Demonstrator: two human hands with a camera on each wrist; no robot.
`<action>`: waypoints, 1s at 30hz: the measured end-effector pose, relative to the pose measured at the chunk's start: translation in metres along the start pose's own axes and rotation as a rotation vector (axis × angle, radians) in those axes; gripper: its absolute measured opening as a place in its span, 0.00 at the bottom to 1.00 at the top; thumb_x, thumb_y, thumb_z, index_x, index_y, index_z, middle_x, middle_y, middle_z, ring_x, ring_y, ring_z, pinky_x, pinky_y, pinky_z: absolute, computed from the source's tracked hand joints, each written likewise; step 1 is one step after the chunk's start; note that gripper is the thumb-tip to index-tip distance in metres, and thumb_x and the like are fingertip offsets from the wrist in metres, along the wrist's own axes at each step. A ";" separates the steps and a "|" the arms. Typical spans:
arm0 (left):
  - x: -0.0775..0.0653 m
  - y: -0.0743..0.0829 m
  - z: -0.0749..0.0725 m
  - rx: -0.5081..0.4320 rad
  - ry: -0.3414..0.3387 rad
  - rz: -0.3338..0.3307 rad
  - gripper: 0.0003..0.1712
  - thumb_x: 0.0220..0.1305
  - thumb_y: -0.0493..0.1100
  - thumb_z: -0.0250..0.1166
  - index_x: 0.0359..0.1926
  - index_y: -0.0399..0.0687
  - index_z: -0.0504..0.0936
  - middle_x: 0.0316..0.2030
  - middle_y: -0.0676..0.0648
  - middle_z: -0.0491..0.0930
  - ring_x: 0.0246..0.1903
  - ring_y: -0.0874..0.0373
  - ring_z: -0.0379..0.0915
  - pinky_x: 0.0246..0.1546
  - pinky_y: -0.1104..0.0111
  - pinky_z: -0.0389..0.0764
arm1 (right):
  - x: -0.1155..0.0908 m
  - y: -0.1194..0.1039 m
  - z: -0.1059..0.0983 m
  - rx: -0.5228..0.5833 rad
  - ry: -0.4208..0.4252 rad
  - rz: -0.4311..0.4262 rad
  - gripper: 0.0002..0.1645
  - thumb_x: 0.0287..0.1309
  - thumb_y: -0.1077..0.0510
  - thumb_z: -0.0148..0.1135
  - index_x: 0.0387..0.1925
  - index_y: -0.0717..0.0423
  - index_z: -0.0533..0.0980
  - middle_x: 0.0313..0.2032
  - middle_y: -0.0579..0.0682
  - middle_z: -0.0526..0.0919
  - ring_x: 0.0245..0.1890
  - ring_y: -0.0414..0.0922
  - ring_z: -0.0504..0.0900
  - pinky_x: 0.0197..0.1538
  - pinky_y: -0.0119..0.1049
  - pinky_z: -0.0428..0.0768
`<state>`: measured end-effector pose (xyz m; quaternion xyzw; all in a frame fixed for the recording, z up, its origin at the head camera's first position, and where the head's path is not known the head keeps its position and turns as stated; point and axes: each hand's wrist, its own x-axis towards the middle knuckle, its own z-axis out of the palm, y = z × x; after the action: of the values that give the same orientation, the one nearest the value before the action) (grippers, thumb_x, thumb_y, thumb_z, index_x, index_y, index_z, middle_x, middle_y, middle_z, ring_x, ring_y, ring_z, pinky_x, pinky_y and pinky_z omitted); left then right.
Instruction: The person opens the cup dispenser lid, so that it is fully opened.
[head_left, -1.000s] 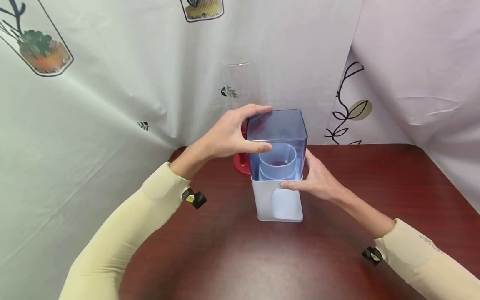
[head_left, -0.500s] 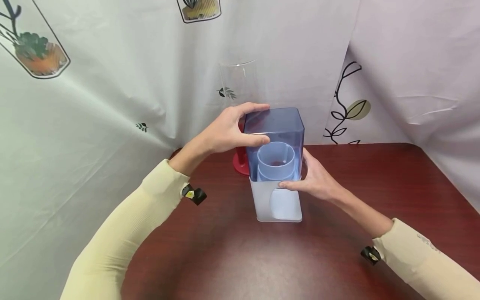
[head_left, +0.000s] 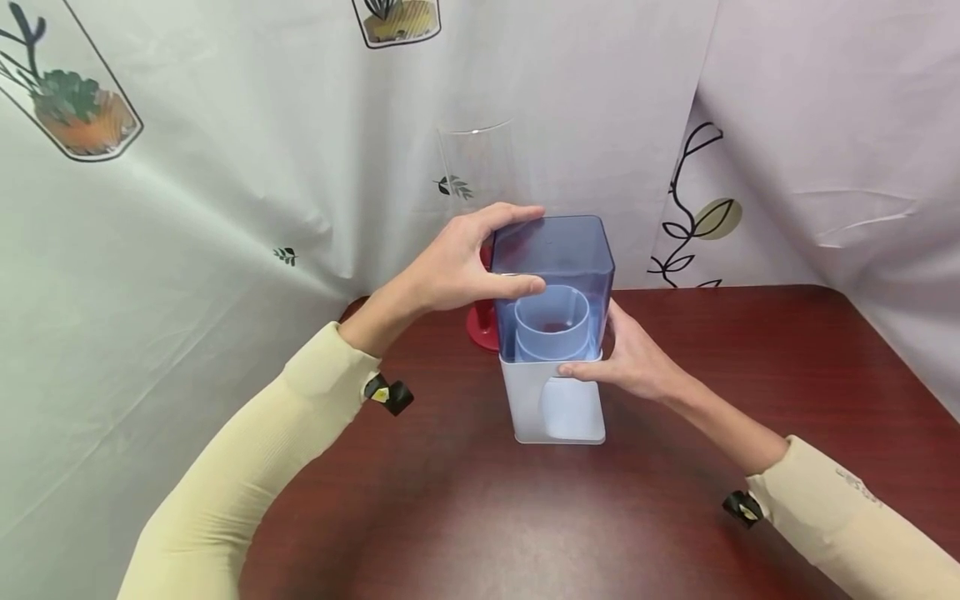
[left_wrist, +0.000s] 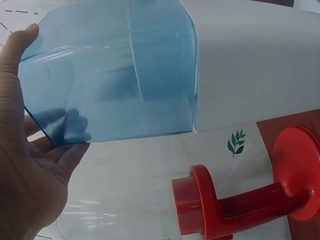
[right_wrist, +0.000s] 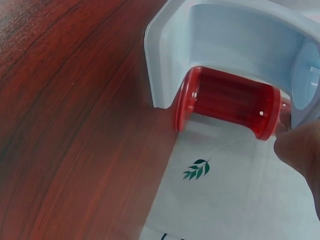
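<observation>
A see-through blue square container (head_left: 558, 250) stands upright on a white base (head_left: 527, 408) with a rounded recess in its front. Through the blue wall shows a pale blue ring (head_left: 551, 340), low down. My left hand (head_left: 459, 265) grips the container's upper left side, thumb across the near face and fingers round the far side; in the left wrist view several fingertips show through the plastic (left_wrist: 115, 75). My right hand (head_left: 637, 354) holds the right side where container and base meet, its thumb on the front of the base's rim. The right fingers are mostly hidden.
Close behind the container stands a clear cylinder (head_left: 478, 162) on a red stand (head_left: 484, 327), partly covered by my left hand; the red stand (left_wrist: 260, 200) shows better in the left wrist view. Patterned white cloth (head_left: 315, 125) hangs behind the dark red wooden table (head_left: 735, 358).
The blue container's top leans slightly left with my left hand half a second ago, then comes back right. My right hand keeps its hold, and the white base stays nearly in place.
</observation>
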<state>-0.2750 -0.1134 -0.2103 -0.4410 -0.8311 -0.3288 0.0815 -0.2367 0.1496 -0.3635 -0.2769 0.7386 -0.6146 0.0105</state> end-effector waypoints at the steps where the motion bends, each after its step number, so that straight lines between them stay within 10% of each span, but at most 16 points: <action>1: 0.000 0.001 -0.001 0.001 0.003 0.007 0.46 0.57 0.58 0.79 0.74 0.49 0.76 0.64 0.56 0.79 0.60 0.65 0.75 0.65 0.67 0.73 | 0.000 0.000 0.000 0.000 -0.001 -0.002 0.54 0.51 0.64 0.83 0.74 0.49 0.62 0.59 0.55 0.81 0.52 0.55 0.85 0.47 0.49 0.89; 17: -0.006 0.016 -0.013 0.011 0.067 0.025 0.48 0.55 0.58 0.79 0.75 0.51 0.75 0.65 0.56 0.79 0.60 0.66 0.74 0.65 0.67 0.72 | -0.002 0.000 0.000 -0.084 0.025 0.003 0.57 0.49 0.60 0.85 0.75 0.50 0.61 0.61 0.53 0.79 0.57 0.52 0.80 0.56 0.42 0.83; 30: -0.012 0.022 -0.021 -0.054 0.116 0.046 0.47 0.54 0.51 0.82 0.74 0.48 0.76 0.65 0.52 0.79 0.58 0.63 0.77 0.62 0.63 0.78 | -0.004 -0.003 0.001 -0.118 0.038 0.035 0.60 0.49 0.57 0.86 0.77 0.51 0.59 0.62 0.52 0.77 0.61 0.51 0.78 0.64 0.58 0.76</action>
<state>-0.2536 -0.1263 -0.1886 -0.4422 -0.8055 -0.3742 0.1248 -0.2315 0.1502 -0.3624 -0.2523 0.7783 -0.5749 -0.0089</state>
